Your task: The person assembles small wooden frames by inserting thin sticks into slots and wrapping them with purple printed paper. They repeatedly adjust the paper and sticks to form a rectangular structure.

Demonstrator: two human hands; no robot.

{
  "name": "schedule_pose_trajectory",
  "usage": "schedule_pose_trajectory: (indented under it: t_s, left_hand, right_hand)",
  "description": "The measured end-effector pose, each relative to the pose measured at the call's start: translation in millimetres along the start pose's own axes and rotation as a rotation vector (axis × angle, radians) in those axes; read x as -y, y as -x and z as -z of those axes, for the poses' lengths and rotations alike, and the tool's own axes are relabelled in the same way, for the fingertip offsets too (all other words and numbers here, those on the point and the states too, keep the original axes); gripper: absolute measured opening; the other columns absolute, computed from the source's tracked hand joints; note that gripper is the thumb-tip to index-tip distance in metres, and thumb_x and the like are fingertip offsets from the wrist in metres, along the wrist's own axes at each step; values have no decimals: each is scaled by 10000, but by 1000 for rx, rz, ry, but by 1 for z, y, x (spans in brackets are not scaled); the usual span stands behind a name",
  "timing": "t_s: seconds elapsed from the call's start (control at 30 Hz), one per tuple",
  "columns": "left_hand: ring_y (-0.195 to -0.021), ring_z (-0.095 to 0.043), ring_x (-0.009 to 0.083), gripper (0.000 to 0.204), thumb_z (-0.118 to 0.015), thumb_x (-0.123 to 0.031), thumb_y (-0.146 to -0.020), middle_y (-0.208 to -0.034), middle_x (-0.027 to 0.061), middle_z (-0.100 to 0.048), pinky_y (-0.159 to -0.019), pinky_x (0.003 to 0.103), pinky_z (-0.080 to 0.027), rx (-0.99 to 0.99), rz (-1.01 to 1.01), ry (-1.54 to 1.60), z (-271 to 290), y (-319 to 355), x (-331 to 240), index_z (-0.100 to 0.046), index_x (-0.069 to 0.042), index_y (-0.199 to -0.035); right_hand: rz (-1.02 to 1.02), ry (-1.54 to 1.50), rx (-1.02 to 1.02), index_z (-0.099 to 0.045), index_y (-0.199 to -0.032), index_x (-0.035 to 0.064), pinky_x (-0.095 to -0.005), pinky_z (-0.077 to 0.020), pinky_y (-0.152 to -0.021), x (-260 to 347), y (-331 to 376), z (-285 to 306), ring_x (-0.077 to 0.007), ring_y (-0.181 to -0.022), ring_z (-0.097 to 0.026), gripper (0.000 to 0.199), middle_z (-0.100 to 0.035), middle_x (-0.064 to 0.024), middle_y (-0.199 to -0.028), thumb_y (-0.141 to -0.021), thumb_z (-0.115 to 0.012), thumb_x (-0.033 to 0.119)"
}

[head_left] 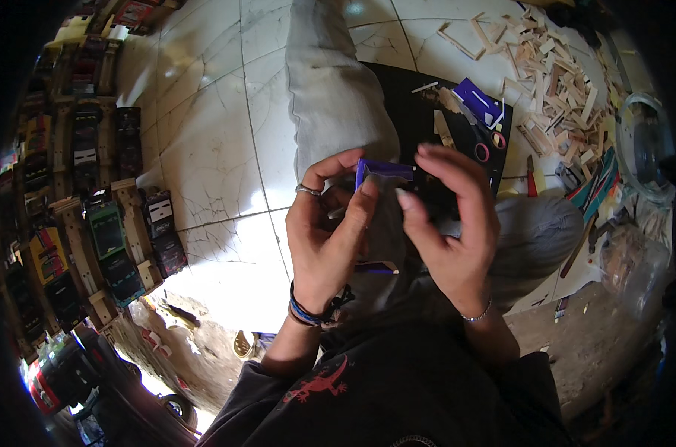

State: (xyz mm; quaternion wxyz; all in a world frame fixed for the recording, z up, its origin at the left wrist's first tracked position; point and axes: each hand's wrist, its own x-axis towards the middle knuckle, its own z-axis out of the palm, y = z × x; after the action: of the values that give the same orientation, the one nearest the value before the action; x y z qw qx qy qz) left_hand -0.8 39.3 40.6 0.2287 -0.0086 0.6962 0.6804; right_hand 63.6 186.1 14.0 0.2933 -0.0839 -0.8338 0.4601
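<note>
My left hand [324, 227] pinches a small purple piece of folded card [386, 170] between thumb and fingers, above my lap. Its near side shows a raised, folded edge. Just to its right is my right hand [453, 227], with thumb and fingers curved and apart and nothing seen between them. Whether a right fingertip touches the card cannot be made out. A second purple strip with a pale edge [379, 267] shows lower down, between my wrists, partly hidden by the left hand.
A black board [420, 93] on the tiled floor carries a purple sheet [478, 103] and pink-handled scissors [482, 152]. Beyond lies a heap of wooden offcuts [557, 93]. A red-handled knife [531, 182] rests beside my knee. Wooden racks of boxed items [107, 231] stand left.
</note>
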Motion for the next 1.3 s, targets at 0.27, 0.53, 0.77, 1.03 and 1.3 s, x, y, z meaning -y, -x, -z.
schedule_pose_trajectory:
  t_s: [0.27, 0.53, 0.77, 1.03, 1.3]
  left_hand:
    - [-623, -536, 18, 370, -630, -62, -976, -871, -5, -627, -504, 184, -446, 149, 100, 109, 5, 1, -3, -586, -19, -1340]
    - [-831, -628, 115, 414, -546, -33, -980, -1134, 99, -611, -629, 241, -570, 302, 15, -36, 10, 3, -11, -546, 56, -1384]
    - [-1067, -630, 157, 473, -606, -61, -978, -1404, 147, -515, -784, 273, -587, 483, 50, -48, 20, -4, -22, -510, 91, -1416]
    - [-1257, -542, 223, 956, -817, -242, -878, -1605, 174, -362, -1082, 389, -443, 728, 122, 392, 25, -14, -17, -233, 43, -1581]
    - [-1165, -631, 289, 853, -876, -15, -734, -1486, 177, -526, -1034, 360, -475, 563, -265, -278, -1, -11, 13, -469, -47, -1482]
  right_hand:
    - [228, 168, 134, -731, -1169, 132, -382, -468, -907, -12, -13, 2, -215, -1020, -654, 378, -704, -30, -1146, -799, -795, 88]
    - [430, 313, 209, -709, -1217, 165, -375, -441, -896, -28, -19, 14, -138, -854, -652, 451, -691, 24, -1073, -780, -817, 155]
    - [470, 359, 359, -703, -1074, 105, -383, -481, -847, -26, -29, 26, -173, -881, -681, 290, -715, -14, -1012, -797, -778, 65]
    - [122, 99, 263, -636, -1050, 69, -361, -524, -770, -35, -13, 24, -251, -821, -691, 225, -687, -75, -963, -846, -730, 67]
    - [-260, -100, 28, -637, -1117, 55, -350, -551, -713, -17, 16, 18, -251, -874, -722, 255, -699, -107, -975, -899, -744, 130]
